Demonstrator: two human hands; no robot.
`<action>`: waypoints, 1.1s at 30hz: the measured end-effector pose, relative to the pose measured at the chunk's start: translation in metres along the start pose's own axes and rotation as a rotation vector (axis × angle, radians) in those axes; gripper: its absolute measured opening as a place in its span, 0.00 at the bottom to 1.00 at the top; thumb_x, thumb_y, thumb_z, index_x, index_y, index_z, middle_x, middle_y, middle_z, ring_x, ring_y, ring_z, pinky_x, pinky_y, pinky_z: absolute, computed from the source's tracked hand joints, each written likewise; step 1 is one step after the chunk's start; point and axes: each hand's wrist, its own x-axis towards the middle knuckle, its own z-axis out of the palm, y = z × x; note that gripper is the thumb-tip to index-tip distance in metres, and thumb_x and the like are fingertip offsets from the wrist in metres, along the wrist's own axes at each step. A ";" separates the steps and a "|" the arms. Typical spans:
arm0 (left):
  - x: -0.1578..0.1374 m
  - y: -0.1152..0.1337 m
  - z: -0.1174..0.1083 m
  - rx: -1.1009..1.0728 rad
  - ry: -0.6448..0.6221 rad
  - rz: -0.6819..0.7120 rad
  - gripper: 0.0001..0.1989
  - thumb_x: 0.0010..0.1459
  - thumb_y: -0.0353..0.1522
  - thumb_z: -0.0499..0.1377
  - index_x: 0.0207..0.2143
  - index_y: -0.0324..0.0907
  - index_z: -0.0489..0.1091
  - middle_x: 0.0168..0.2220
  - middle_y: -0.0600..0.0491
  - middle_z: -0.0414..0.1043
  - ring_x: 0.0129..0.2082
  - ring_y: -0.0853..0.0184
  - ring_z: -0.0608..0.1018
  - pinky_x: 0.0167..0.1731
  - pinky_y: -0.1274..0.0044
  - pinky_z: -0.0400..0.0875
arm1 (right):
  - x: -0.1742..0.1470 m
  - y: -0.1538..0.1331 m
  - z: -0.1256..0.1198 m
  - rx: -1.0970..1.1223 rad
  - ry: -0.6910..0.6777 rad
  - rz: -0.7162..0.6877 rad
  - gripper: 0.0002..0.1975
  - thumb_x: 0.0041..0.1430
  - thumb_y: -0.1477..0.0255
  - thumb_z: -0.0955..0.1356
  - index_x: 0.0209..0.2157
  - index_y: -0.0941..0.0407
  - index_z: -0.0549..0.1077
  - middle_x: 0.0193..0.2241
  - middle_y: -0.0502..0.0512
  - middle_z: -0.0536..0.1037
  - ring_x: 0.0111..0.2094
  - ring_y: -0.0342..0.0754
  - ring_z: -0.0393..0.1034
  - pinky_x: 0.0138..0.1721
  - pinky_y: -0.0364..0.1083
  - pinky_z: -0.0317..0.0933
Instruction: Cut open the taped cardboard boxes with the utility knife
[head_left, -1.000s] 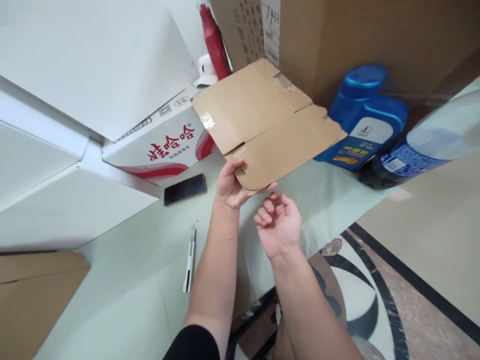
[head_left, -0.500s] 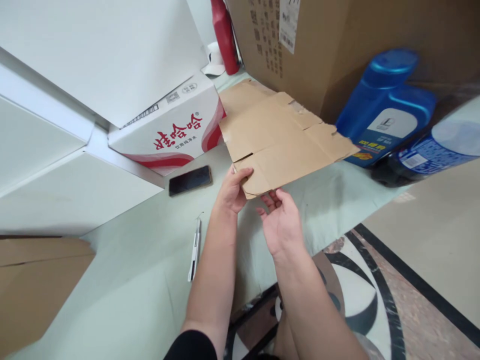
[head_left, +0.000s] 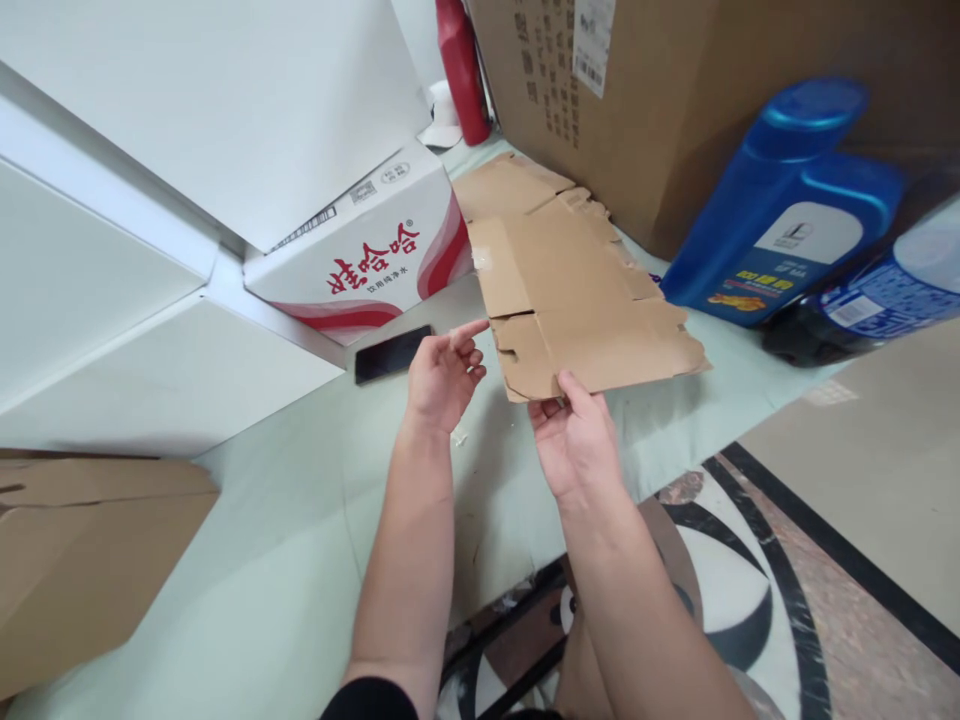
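Observation:
A flattened piece of brown cardboard [head_left: 577,290], with ragged edges and a slot on its left side, tilts up over the table. My right hand [head_left: 574,435] grips its near edge, thumb on top and fingers underneath. To the left of the sheet, my left hand [head_left: 448,378] is open and holds nothing; its index finger stretches to the cardboard's left edge while the other fingers are loosely bent. A black phone [head_left: 392,354] lies just behind my left hand.
A white and red carton [head_left: 375,255] stands at the back left by white panels. Behind the cardboard are a large brown box [head_left: 600,120] and a red bottle [head_left: 463,75]. To the right stand a blue jug [head_left: 787,220] and a dark bottle [head_left: 847,310]. Another box [head_left: 97,560] is at lower left.
My left hand has let go of the cardboard's corner and moved left. My right hand has closed on the near edge. The utility knife seen earlier is now out of sight by my left forearm.

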 end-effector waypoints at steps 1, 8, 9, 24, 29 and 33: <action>0.000 0.000 -0.001 0.011 0.033 0.051 0.12 0.55 0.35 0.60 0.38 0.37 0.79 0.25 0.56 0.60 0.23 0.73 0.67 0.25 0.79 0.67 | -0.001 -0.001 0.001 0.010 0.013 0.012 0.14 0.49 0.76 0.73 0.37 0.50 0.70 0.32 0.45 0.81 0.29 0.41 0.76 0.28 0.40 0.70; -0.003 -0.009 0.000 0.166 0.109 0.318 0.08 0.53 0.31 0.71 0.36 0.42 0.78 0.26 0.57 0.69 0.22 0.75 0.69 0.26 0.80 0.67 | 0.001 0.005 -0.005 -0.043 -0.022 -0.025 0.14 0.49 0.73 0.74 0.36 0.50 0.68 0.36 0.47 0.82 0.33 0.43 0.77 0.31 0.43 0.72; -0.003 -0.010 0.001 0.238 0.139 0.410 0.07 0.54 0.33 0.72 0.33 0.42 0.78 0.26 0.57 0.71 0.23 0.74 0.70 0.27 0.79 0.67 | 0.001 0.007 -0.006 -0.054 -0.036 -0.042 0.15 0.48 0.73 0.74 0.36 0.49 0.68 0.36 0.48 0.82 0.34 0.44 0.78 0.32 0.44 0.73; -0.010 -0.008 0.011 1.345 -0.180 0.735 0.10 0.60 0.29 0.61 0.38 0.46 0.83 0.44 0.49 0.84 0.48 0.59 0.83 0.55 0.63 0.75 | -0.002 0.005 -0.003 -0.083 -0.031 -0.123 0.18 0.51 0.73 0.72 0.44 0.51 0.71 0.40 0.50 0.83 0.37 0.45 0.77 0.36 0.45 0.70; -0.022 -0.011 0.004 1.363 -0.256 0.613 0.19 0.62 0.34 0.60 0.55 0.46 0.78 0.62 0.47 0.74 0.69 0.49 0.69 0.67 0.52 0.62 | -0.004 0.005 -0.001 -0.052 -0.010 -0.130 0.16 0.51 0.74 0.72 0.43 0.51 0.71 0.38 0.49 0.82 0.36 0.44 0.77 0.36 0.45 0.70; -0.040 -0.021 -0.010 1.221 -0.269 0.567 0.26 0.63 0.38 0.61 0.63 0.47 0.70 0.71 0.46 0.62 0.73 0.50 0.60 0.71 0.52 0.53 | -0.005 0.005 0.000 -0.041 -0.016 -0.115 0.14 0.51 0.74 0.72 0.41 0.52 0.70 0.36 0.48 0.81 0.35 0.43 0.77 0.34 0.44 0.70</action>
